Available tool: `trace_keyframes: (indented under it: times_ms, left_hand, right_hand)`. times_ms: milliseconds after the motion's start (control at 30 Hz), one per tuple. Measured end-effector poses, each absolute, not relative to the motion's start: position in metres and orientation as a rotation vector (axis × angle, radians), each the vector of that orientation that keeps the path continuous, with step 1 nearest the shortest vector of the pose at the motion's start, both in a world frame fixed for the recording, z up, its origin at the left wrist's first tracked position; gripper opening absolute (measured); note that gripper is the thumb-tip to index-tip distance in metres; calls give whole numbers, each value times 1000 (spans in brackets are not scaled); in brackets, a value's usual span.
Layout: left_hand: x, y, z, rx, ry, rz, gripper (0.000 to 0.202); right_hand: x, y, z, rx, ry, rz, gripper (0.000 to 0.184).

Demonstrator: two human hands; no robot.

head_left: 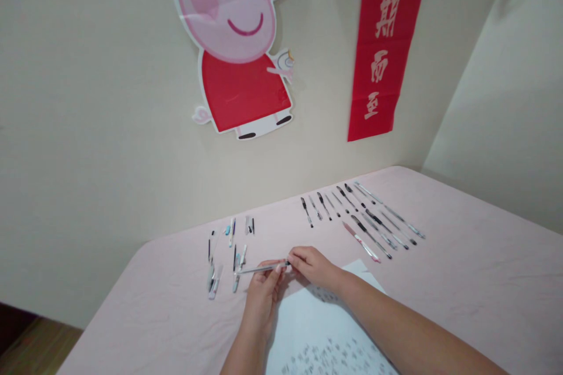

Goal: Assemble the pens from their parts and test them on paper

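Note:
A pen [257, 269] with a clear barrel and a dark end lies across both hands, nearly level above the surface. My left hand [265, 288] is closed around the barrel, thumb on top. The fingers of my right hand [311, 265] pinch the dark end of the same pen. Whether that end is a cap or a tip, I cannot tell. Below my hands, white paper [290, 328] covered in small dark handwriting lies on the pink cloth [176, 316]; my right forearm crosses over it.
Several pens [372, 234] lie in slanted rows at the back right, among them a pink and white pen [361, 242]. Left of my hands are small groups of pen parts [213, 281]. Behind the surface, the wall carries a cartoon pig cutout [246, 94] and a red banner [382, 70].

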State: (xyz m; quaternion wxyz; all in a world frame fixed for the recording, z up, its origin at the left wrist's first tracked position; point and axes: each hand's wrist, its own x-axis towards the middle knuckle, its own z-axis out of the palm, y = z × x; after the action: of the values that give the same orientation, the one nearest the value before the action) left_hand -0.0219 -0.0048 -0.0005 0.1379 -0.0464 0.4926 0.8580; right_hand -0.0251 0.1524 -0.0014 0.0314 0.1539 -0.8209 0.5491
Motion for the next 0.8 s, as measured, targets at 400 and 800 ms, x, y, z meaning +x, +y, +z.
trace_keyframes:
  times_ms: [400, 800]
  left_hand:
    - [-23, -5, -5, -141, 1415, 2475, 30]
    - [-22, -5, 1, -127, 1397, 2491, 30]
  right_hand:
    - [-24, 153, 4, 501, -2595, 1596, 33]
    - [-21, 151, 6, 487, -2538, 1583, 6]
